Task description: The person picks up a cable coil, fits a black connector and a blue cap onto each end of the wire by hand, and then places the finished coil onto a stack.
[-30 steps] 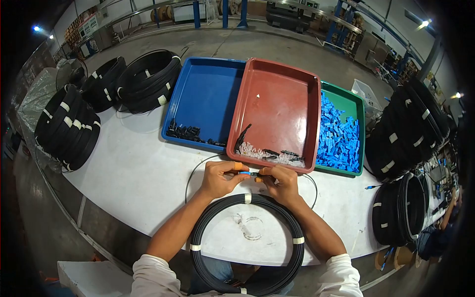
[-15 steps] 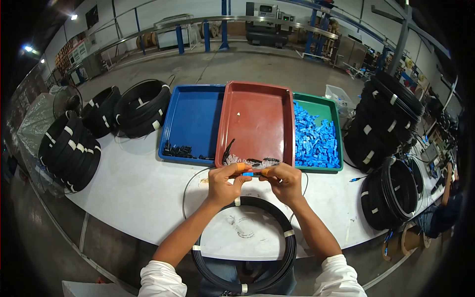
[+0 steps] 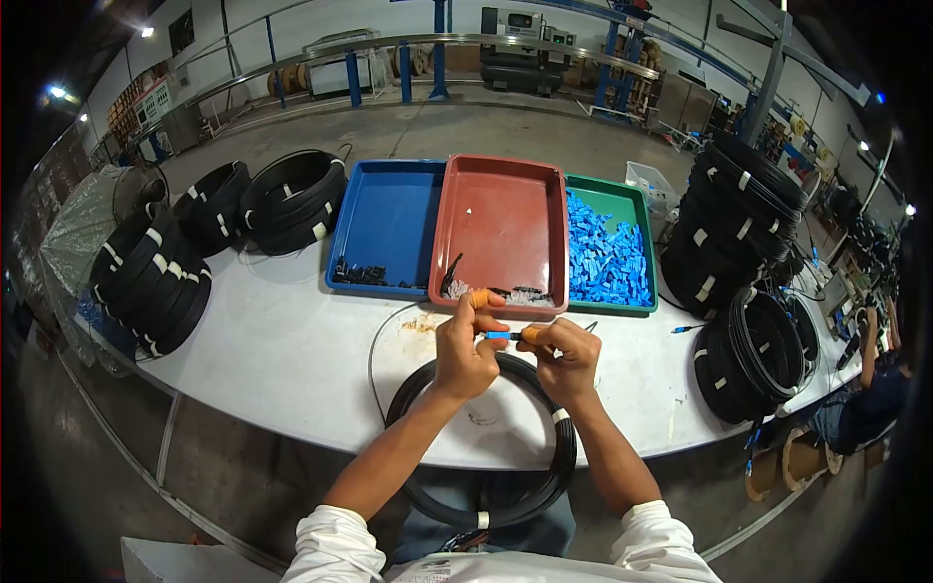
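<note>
A small blue fibre-optic connector sits between my two hands, with a short black boot on its right side. My left hand pinches the blue part, its orange-wrapped index finger raised above it. With fingers closed around the black cable end, my right hand grips the other side; an orange wrap covers one fingertip. Below my hands lies a coil of black cable, bound with white tape and overhanging the table's near edge above my lap. A loose loop of cable runs out to the left of the coil.
Beyond my hands stand a blue tray with black parts, a red tray with clear and black pieces, and a green tray full of blue connectors. Cable coils flank the white table at left and right. A person is far right.
My left index finger has lifted off the blue connector, exposing more of it and the black boot. The view has shifted, and the coil sits slightly differently below my hands.
</note>
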Available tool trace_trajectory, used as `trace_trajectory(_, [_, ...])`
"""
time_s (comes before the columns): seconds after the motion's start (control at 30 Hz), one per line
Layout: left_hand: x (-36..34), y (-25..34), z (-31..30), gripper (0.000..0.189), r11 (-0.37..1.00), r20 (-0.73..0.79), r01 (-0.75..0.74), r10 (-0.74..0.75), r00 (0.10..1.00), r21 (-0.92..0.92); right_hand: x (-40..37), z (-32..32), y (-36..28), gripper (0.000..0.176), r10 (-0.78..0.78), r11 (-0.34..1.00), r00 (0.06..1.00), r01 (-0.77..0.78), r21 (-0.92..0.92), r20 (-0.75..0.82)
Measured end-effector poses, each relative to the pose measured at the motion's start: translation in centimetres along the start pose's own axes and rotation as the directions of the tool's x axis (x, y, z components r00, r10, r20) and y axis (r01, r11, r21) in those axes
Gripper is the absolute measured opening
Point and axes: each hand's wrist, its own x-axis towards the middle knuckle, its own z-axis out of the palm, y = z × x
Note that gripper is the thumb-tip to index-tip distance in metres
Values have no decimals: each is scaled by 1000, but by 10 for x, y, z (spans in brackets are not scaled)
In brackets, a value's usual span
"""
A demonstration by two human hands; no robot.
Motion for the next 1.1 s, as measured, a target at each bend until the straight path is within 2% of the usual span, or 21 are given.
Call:
trace_trajectory(0.1, [-14, 9, -8, 48, 995, 61, 93, -92, 994, -22, -7, -5, -15, 21, -12, 1000, 998, 13, -28, 57])
trace_trajectory(0.17, [-26, 16, -17, 44, 993, 65, 102, -98, 993, -60, -13, -10, -24, 20, 2, 999, 995, 2, -44, 98])
trace_trajectory(0.23, [-41, 15, -23, 39, 961, 48, 98, -88, 995, -257, -17, -16, -36, 19, -7, 1000, 986, 9, -9, 168])
trace_trajectory(0.27, [-50, 16, -25, 30, 947, 42, 138, -131, 990, -290, -23, -16, -37, 19, -6, 1000, 986, 6, 6, 168])
trace_trajectory(0.3, [-61, 19, -28, 30, 946, 41, 146, -140, 989, -291, -30, -16, -42, 19, 0, 1000, 985, -1, 7, 175])
trace_trajectory(0.37, [-76, 23, -35, 21, 977, 73, 157, -148, 986, -145, -40, -12, -52, 20, 51, 997, 990, -58, 47, 132])
trace_trajectory(0.43, [-84, 38, -41, 13, 967, 22, 198, -197, 980, -159, -48, -9, -56, 22, 11, 999, 993, -17, 50, 117])
trace_trajectory(0.5, [-89, 51, -52, 15, 997, 103, 80, -80, 991, 7, -56, -8, -63, 22, -62, 998, 990, 59, 22, 129])
trace_trajectory(0.53, [-88, 57, -53, 13, 999, 87, 43, -45, 995, 23, -59, -8, -65, 24, -119, 993, 985, 117, 25, 128])
trace_trajectory(0.57, [-89, 60, -56, 13, 998, 93, 55, -57, 994, 21, -62, -8, -68, 24, -106, 994, 986, 104, 22, 132])
trace_trajectory(0.63, [-90, 64, -63, 13, 976, 89, -120, 105, 990, 182, -66, -8, -74, 25, -156, 988, 980, 155, 19, 120])
trace_trajectory(0.7, [-90, 63, -64, 11, 975, 105, -140, 123, 987, 174, -67, -6, -77, 23, -169, 986, 979, 169, 9, 115])
trace_trajectory(0.77, [-93, 56, -61, 9, 974, 65, 212, -207, 976, -83, -66, 0, -77, 19, -306, 952, 952, 306, -17, -12])
trace_trajectory(0.8, [-94, 50, -57, 7, 949, 39, 257, -254, 966, -184, -68, 2, -71, 18, -342, 939, 939, 342, -44, -9])
trace_trajectory(0.9, [-96, 39, -52, 6, 967, 2, 234, -235, 972, -104, -68, 7, -67, 17, -336, 940, 942, 336, -61, 11])
trace_trajectory(0.93, [-96, 36, -48, 12, 984, -50, 149, -154, 987, -95, -68, 8, -68, 17, -339, 939, 941, 340, -61, 11])
trace_trajectory(0.97, [-94, 33, -48, 12, 985, -52, 147, -152, 987, -95, -68, 8, -70, 15, -143, 990, 988, 143, -7, 53])
trace_trajectory(1.0, [-91, 31, -48, 17, 1000, -70, 20, -22, 997, -21, -67, 8, -69, 13, 59, 997, 993, -63, 36, 103])
trace_trajectory(1.03, [-87, 29, -48, 21, 993, -75, -106, 110, 991, 54, -63, 8, -65, 13, 58, 998, 993, -62, 33, 101])
trace_trajectory(1.07, [-82, 28, -48, 25, 976, -69, -198, 204, 977, 88, -57, 7, -58, 12, 340, 866, 901, -412, 282, 270])
trace_trajectory(1.1, [-77, 26, -49, 25, 977, -66, -194, 200, 978, 84, -52, 5, -51, 11, 515, 559, 703, -709, 429, 490])
